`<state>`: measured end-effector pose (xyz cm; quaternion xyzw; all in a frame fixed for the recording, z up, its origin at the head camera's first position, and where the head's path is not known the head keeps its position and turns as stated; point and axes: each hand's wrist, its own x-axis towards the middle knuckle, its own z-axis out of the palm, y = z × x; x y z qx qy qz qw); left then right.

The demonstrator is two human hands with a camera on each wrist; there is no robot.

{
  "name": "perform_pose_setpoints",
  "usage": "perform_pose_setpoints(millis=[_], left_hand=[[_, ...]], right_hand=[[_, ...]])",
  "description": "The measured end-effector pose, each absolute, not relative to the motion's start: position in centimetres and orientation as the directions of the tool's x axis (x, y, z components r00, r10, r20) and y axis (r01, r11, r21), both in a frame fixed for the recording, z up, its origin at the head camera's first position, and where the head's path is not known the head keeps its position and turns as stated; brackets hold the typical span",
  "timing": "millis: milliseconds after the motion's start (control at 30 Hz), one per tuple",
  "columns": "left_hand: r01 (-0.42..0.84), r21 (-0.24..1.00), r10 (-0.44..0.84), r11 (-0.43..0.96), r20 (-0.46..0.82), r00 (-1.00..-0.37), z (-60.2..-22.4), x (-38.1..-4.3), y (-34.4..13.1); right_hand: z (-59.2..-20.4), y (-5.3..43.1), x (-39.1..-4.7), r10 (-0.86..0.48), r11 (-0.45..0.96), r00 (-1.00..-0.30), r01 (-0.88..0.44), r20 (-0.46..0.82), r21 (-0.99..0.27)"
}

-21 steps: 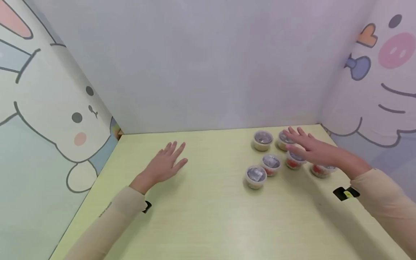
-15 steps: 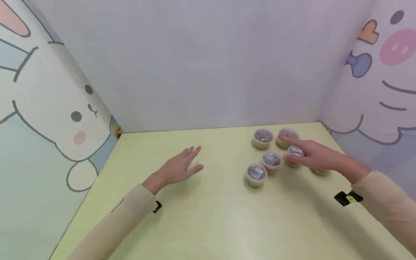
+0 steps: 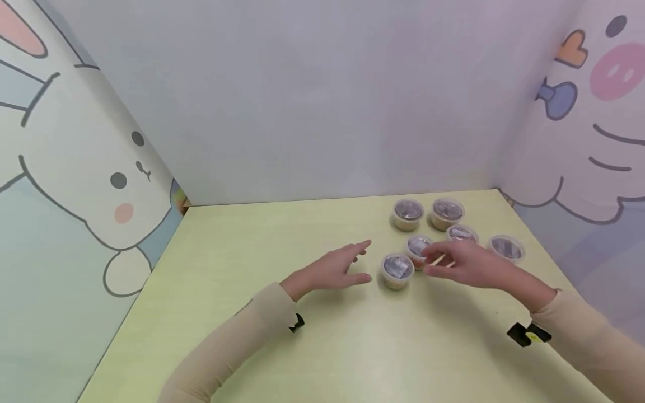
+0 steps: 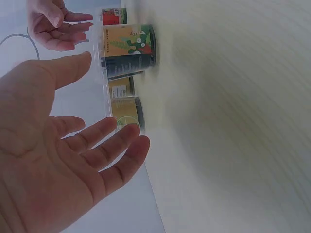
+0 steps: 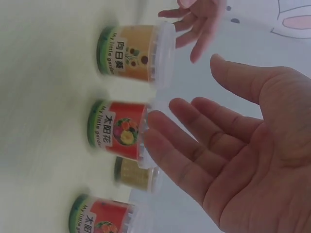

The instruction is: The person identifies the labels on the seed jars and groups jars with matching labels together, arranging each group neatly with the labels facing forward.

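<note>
Several small round lidded plastic tubs stand grouped at the table's back right. Fingers reaching toward the front-left tub (image 3: 397,271), my left hand (image 3: 330,270) hangs over the table just left of it, apart from it and holding nothing. My right hand (image 3: 468,263) hovers by the red-labelled tub (image 3: 419,247), its fingers loosely bent, its grasp empty. It partly covers another tub (image 3: 462,232) behind it. In the right wrist view the front-left tub has an orange sunflower label (image 5: 132,53), and a red flower-label tub (image 5: 119,128) is near my fingertips.
Two tubs, one at back left (image 3: 408,212) and one at back right (image 3: 447,212), stand near the rear wall (image 3: 322,112). Another tub (image 3: 506,247) is right of my right hand. Cartoon-printed side walls (image 3: 136,196) flank the pale yellow table (image 3: 282,235).
My left hand has moved right to beside the front-left tub. My right hand has come left and nearer, off the back tubs, its fingers now more bent. The tubs stay put.
</note>
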<state>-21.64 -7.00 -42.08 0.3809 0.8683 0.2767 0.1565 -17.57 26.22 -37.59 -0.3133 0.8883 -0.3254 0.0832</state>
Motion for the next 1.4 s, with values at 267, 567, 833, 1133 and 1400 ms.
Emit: perform_pose_setpoints(millis=[267, 567, 833, 1133, 1400], left_hand=[[0.528, 0.670, 0.753, 0.521, -0.070, -0.654, -43.2, -21.2, -5.1], [0.540, 0.640, 0.750, 0.546, -0.088, -0.655, -44.3, -21.2, -3.6], [0.555, 0.637, 0.749, 0.535, -0.054, -0.660, -44.6, -21.6, -2.8], [0.559, 0.605, 0.740, 0.567, -0.074, -0.669, -45.1, -21.2, -2.1], [0.569, 0.603, 0.747, 0.560, -0.069, -0.662, -45.1, -21.2, -2.0]], right_hand=[[-40.4, 25.7, -16.9, -0.610, 0.602, -0.792, -0.454, -0.012, -0.657], [-43.3, 25.2, -17.3, -0.619, 0.544, -0.785, -0.420, -0.010, -0.726], [-43.4, 24.1, -17.5, -0.616, 0.491, -0.788, -0.383, -0.001, -0.783], [-43.6, 24.0, -17.3, -0.622, 0.479, -0.783, -0.378, -0.002, -0.792], [-43.8, 23.9, -17.5, -0.616, 0.485, -0.788, -0.371, -0.009, -0.792]])
